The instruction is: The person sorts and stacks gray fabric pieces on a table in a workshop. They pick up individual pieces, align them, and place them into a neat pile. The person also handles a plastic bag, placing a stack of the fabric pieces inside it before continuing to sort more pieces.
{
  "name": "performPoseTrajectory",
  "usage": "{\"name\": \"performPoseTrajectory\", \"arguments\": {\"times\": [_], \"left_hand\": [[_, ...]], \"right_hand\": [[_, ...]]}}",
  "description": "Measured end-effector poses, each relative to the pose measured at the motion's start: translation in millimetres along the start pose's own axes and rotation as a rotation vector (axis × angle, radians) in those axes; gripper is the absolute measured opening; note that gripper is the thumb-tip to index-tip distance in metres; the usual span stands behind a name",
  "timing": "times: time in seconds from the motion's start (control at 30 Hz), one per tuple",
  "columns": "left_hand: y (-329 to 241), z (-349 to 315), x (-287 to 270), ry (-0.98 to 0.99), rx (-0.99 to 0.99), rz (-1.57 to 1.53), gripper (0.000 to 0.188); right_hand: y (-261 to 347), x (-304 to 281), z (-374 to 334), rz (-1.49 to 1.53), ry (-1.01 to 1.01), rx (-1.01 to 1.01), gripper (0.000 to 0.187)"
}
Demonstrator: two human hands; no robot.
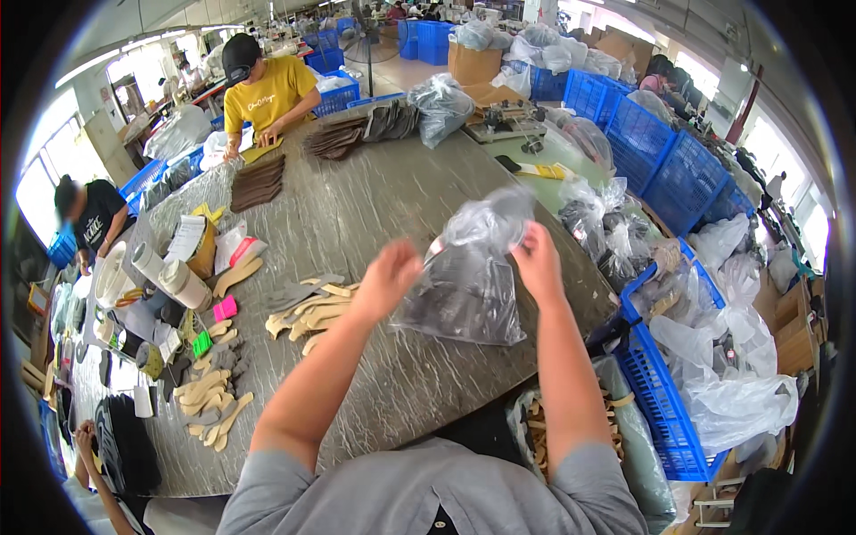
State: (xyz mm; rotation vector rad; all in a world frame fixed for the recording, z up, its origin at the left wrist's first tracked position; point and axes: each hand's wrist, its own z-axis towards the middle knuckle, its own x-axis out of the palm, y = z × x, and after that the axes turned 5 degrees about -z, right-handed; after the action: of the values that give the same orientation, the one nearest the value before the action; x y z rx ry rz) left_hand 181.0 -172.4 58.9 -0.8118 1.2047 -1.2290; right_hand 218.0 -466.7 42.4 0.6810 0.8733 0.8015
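Observation:
A clear plastic bag (464, 299) with dark flat pieces inside lies on the worktable (374, 392) in front of me, its loose top bunched upward. My right hand (539, 263) is closed on the bag's upper right side. To the left of the bag is my left hand (390, 278), smeared by motion; whether its fingers touch the plastic I cannot tell. Near my left forearm lies a pile of curved beige and grey pieces (312, 308). Another pile of such pieces (212, 401) sits farther left.
Stacks of dark brown pieces (259, 183) lie at the far side, near a person in a yellow shirt (281, 94). Tubs and a white roll (183, 283) stand at left. Beyond the table's right edge, a blue crate (660, 401) holds plastic bags.

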Motion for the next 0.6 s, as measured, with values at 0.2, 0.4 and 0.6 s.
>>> {"name": "performPoseTrajectory", "arguments": {"times": [0.2, 0.4, 0.6], "left_hand": [[69.3, -94.1, -26.7, 0.04, -0.183, 0.319, 0.074], [65.7, -70.6, -13.6, 0.066, -0.172, 0.412, 0.058], [58.5, -56.0, -17.8, 0.17, -0.104, 0.722, 0.021]], "right_hand": [[-12.9, -40.5, -139.6, -0.254, 0.351, 0.149, 0.079], [-2.4, -6.5, -164.9, -0.372, 0.092, 0.036, 0.059], [-10.7, -5.1, -131.1, -0.156, 0.216, 0.03, 0.013]]}}
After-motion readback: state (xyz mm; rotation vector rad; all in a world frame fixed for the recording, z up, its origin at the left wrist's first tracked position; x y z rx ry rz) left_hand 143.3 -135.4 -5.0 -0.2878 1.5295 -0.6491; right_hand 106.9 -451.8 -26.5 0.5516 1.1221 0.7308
